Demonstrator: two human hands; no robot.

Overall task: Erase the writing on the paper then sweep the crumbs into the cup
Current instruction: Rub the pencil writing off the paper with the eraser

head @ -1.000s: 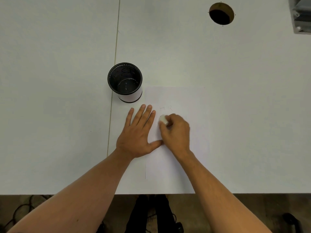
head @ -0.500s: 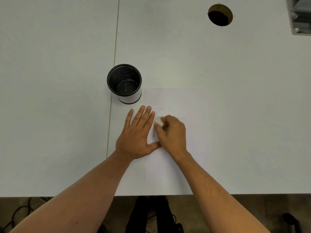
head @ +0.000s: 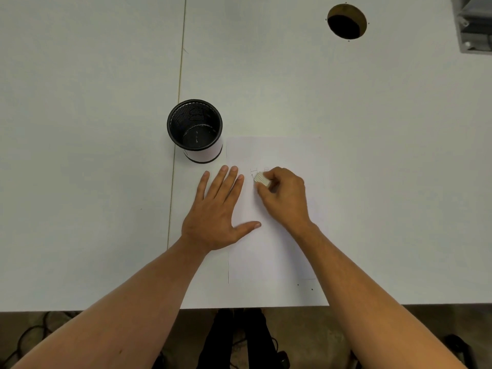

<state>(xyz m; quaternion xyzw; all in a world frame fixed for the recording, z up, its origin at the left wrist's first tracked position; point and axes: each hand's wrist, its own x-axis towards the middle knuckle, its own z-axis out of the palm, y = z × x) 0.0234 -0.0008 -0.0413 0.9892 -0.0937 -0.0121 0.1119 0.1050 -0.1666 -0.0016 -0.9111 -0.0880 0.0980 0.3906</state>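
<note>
White table (head: 372, 129); faint writing (head: 254, 171) beside eraser (head: 262, 179).

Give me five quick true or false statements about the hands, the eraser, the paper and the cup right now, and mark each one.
1. The right hand pinches the white eraser. True.
2. The left hand grips the black mesh cup. False: it lies flat, fingers straight, at the paper's left edge.
3. The cup stands upright beyond the paper's far left corner. True.
4. The eraser lies inside the cup. False: it is on the paper, at the faint writing.
5. The table has a round hole. True.
</note>
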